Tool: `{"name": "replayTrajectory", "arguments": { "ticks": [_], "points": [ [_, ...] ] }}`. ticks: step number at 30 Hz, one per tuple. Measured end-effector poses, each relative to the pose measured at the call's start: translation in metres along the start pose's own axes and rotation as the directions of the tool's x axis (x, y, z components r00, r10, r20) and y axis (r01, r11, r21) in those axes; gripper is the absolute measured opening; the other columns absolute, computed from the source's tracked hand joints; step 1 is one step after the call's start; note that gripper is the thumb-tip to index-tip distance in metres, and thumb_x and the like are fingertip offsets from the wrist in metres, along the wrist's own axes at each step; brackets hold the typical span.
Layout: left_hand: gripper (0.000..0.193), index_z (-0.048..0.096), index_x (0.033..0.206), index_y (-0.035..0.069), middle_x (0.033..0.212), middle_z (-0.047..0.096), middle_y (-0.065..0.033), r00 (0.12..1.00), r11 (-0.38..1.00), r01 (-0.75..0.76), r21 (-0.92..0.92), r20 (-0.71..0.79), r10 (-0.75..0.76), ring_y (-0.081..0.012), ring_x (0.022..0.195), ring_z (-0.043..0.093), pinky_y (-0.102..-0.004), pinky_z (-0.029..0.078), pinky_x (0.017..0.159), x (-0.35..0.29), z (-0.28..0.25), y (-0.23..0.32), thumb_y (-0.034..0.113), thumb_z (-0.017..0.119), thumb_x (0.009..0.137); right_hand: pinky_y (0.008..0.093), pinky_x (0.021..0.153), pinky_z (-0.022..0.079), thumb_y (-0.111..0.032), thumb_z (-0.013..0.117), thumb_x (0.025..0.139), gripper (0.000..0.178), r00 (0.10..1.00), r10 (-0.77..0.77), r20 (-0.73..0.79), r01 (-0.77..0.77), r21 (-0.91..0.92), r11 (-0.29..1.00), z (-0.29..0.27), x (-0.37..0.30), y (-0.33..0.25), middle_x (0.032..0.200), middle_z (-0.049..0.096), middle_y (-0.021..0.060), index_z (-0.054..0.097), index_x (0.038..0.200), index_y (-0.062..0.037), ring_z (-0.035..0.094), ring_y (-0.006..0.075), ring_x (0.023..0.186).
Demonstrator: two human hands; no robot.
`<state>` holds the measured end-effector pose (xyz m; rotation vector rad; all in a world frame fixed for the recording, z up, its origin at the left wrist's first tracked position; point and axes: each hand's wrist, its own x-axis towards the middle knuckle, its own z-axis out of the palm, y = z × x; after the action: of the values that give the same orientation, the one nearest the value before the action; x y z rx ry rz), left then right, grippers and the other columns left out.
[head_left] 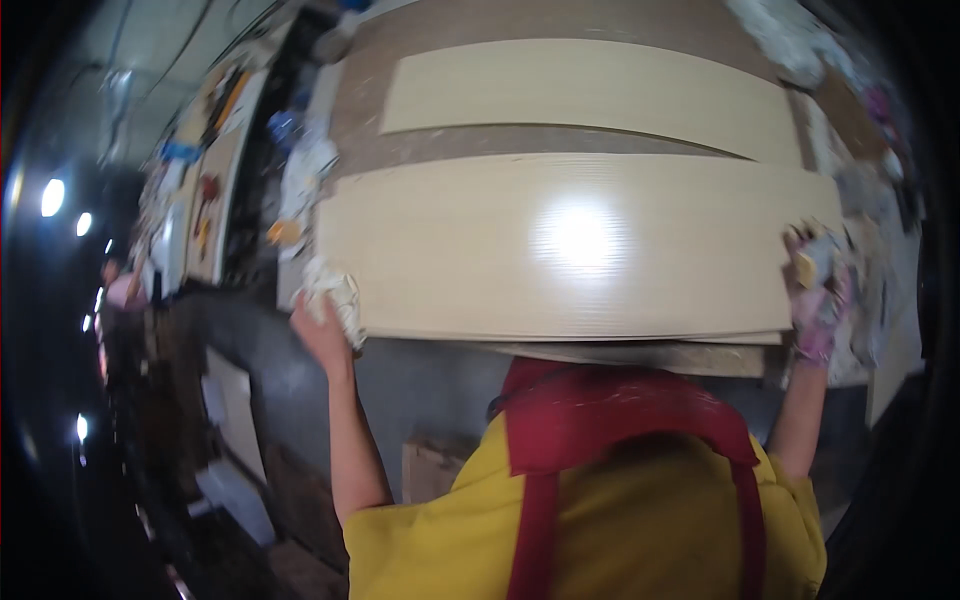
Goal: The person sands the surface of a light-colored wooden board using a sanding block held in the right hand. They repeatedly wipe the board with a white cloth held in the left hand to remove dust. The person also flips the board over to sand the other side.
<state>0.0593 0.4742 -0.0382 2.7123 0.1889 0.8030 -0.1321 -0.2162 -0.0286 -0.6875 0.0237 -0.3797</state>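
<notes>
Left hand [322, 332] gripping white cloth [344, 296]; gloved right hand [820, 305] at right end of pale board [450, 245].

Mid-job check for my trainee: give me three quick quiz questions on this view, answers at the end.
1. Which hand holds the pale cloth?
2. True or false: the apron is blue.
3. Fill in: the bright glare shows on the ___ board.

Key:
1. The left hand.
2. False; it is red.
3. Near; the near board carries it.
</notes>
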Motion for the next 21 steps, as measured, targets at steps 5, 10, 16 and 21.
{"name": "replayTrajectory", "arguments": {
  "ticks": [5, 10, 16, 21],
  "points": [
    [0.041, 0.054, 0.128, -0.001, 0.126, 0.054, -0.024, 0.991, 0.998, 0.016, -0.069, 0.132, -0.007, -0.0359, 0.114, 0.053, -0.0424, 0.042, 0.098, 0.034, -0.002, -0.017, 0.023, 0.054, 0.095, 0.0433, 0.096, 0.049, -0.025, 0.06, 0.087, 0.042, 0.984, -0.12, -0.131, 0.106, -0.111, 0.988, 0.043, 0.002, 0.021, 0.12, 0.059, 0.015, 0.053, 0.122, -0.0025, 0.059, 0.0305, 0.108],
    [0.041, 0.051, 0.129, -0.003, 0.124, 0.055, -0.0228, 0.916, 0.902, -0.397, -0.17, -0.013, 0.401, -0.0369, 0.117, 0.051, -0.042, 0.04, 0.1, 0.053, -0.007, 0.109, 0.023, 0.052, 0.097, 0.0421, 0.101, 0.047, -0.025, 0.064, 0.084, 0.038, 0.982, -0.094, -0.164, 0.119, 0.155, 0.981, 0.053, 0.001, 0.016, 0.114, 0.055, 0.0166, 0.054, 0.112, 0.0003, 0.056, 0.0293, 0.111],
    [0.052, 0.043, 0.138, 0.0, 0.138, 0.043, -0.0254, 0.578, 0.64, -0.562, -0.525, 0.304, 0.757, -0.0397, 0.13, 0.04, -0.0442, 0.031, 0.109, -0.026, 0.091, 0.357, 0.02, 0.057, 0.092, 0.0416, 0.096, 0.05, -0.022, 0.058, 0.09, 0.034, 0.917, -0.366, -0.156, 0.38, 0.072, 0.922, 0.03, -0.087, -0.028, 0.114, 0.055, 0.0178, 0.052, 0.112, 0.0033, 0.058, 0.028, 0.107],
    [0.045, 0.053, 0.129, 0.006, 0.131, 0.047, -0.0282, 0.13, 0.063, -0.627, -0.777, -0.025, 0.991, -0.0444, 0.117, 0.049, -0.0469, 0.041, 0.098, -0.14, 0.098, 0.602, 0.017, 0.064, 0.086, 0.0503, 0.097, 0.047, -0.022, 0.058, 0.086, 0.037, 0.825, -0.446, -0.348, 0.496, 0.067, 0.866, 0.009, -0.152, -0.05, 0.119, 0.056, 0.023, 0.057, 0.113, 0.0032, 0.058, 0.0363, 0.109]
  ]
}}
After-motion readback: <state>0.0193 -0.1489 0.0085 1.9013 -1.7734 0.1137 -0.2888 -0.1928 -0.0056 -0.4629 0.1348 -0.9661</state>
